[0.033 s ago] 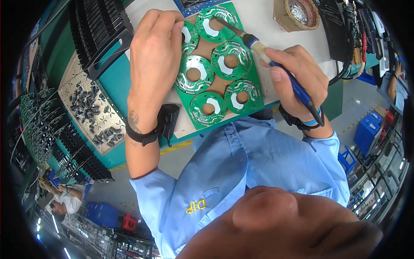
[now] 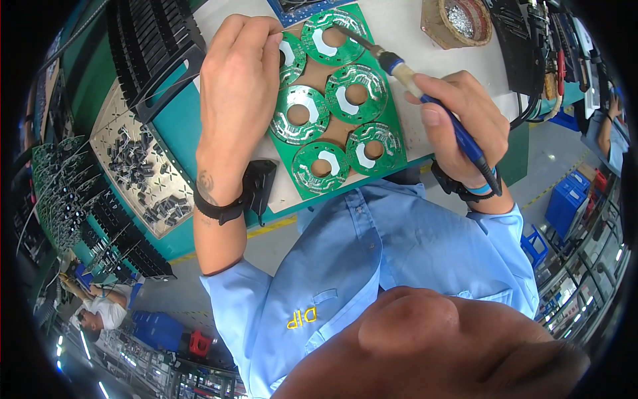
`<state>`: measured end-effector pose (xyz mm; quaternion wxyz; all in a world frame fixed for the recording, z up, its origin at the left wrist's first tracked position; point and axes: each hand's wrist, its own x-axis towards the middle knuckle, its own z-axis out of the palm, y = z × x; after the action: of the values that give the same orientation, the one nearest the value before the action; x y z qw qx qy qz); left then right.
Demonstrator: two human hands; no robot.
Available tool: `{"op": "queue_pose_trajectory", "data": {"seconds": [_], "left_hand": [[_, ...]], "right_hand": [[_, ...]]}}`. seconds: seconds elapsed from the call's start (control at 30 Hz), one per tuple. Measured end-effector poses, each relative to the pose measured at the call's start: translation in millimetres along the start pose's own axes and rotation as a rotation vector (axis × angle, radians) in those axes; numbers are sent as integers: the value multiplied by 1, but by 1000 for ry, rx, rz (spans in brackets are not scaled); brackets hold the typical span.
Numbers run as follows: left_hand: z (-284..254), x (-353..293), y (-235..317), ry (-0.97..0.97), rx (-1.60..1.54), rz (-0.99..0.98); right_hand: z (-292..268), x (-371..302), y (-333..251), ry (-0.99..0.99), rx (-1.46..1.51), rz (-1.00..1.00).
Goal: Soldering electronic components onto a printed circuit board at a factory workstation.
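Observation:
A soldering iron (image 2: 403,74) with a blue and cream handle is in my right hand (image 2: 468,116), gripped like a pen. Its dark tip reaches the upper right ring of a green circuit board panel (image 2: 393,120); whether it touches is too small to tell. Several round boards with central holes and white patches make up the panel, which lies on the bench. My left hand (image 2: 240,80) rests at the panel's upper left, covering part of one ring. Its fingers are curled together near the upper boards; whatever they pinch is hidden.
A brown pot (image 2: 458,23) with silvery bits stands at the back right. To the left are a black slotted rack (image 2: 153,46) and a tray (image 2: 109,123) of small black components. Beyond them stand populated green boards (image 2: 60,179). Another person (image 2: 106,309) is at the far lower left.
My right hand and the soldering iron have shifted slightly to the right, with the tip still over the upper right ring. My left hand looks unmoved.

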<state>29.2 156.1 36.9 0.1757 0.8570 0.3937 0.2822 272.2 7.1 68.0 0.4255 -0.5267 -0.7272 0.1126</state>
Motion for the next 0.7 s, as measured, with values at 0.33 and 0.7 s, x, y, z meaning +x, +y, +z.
{"op": "queue_pose_trajectory", "data": {"seconds": [0.33, 0.7], "left_hand": [[-16, 0, -12, 81, 126, -17], [-36, -15, -13, 10, 217, 25]], "right_hand": [[-24, -61, 15, 281, -87, 79], [-2, -61, 69, 669, 366, 276]]}}
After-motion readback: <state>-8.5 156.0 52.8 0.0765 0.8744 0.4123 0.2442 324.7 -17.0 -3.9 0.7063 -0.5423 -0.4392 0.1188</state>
